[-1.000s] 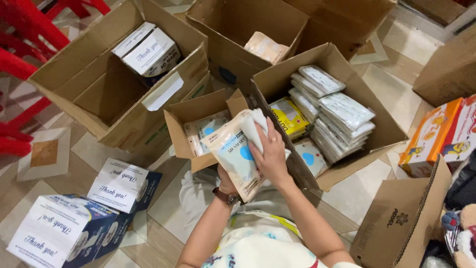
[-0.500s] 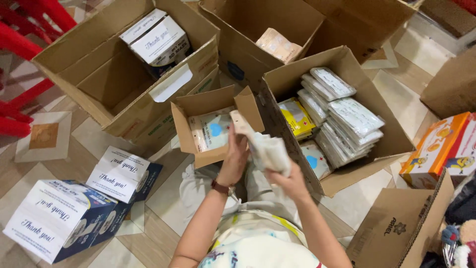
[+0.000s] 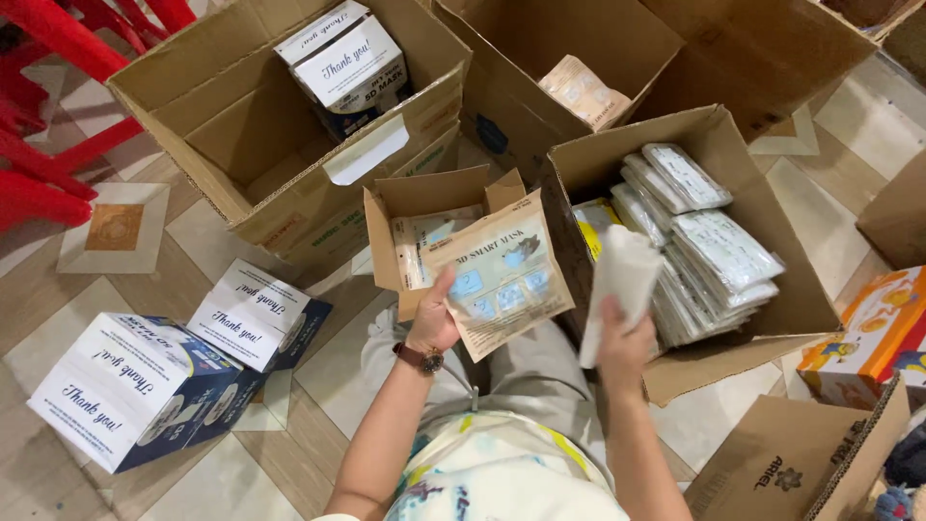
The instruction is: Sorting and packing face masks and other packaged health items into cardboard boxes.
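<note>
Seen from my remote feed off the head camera: the left hand [image 3: 433, 318] pinches the lower corner of a flat tan mask pouch [image 3: 502, 273], thumb on its face and fingers behind, holding it tilted above the small open carton [image 3: 415, 207] that stands between the knees and already carries similar pouches. The right hand [image 3: 622, 338] is closed around a folded white stack of masks [image 3: 622, 280], raised upright just beside the pouch and in front of the large box of sealed packets [image 3: 762, 241]. A wristwatch [image 3: 422, 359] sits on the left wrist.

I judge the grips as the weak point. The pouch hangs from one corner only, so a small slackening of the thumb could let it swing or drop past the carton's flaps onto the tiled floor [image 3: 193, 251]. The white stack is held by its lower end; its loose upper leaves could fan apart or slide out if the fingers ease. The two hands are near each other, and a knock between pouch and stack could spill either.

Blue-and-white boxes [image 3: 135, 386] lie to the left, and another rests in the big carton [image 3: 241, 145] behind; red chair legs [image 3: 58, 116] show at the edge.
</note>
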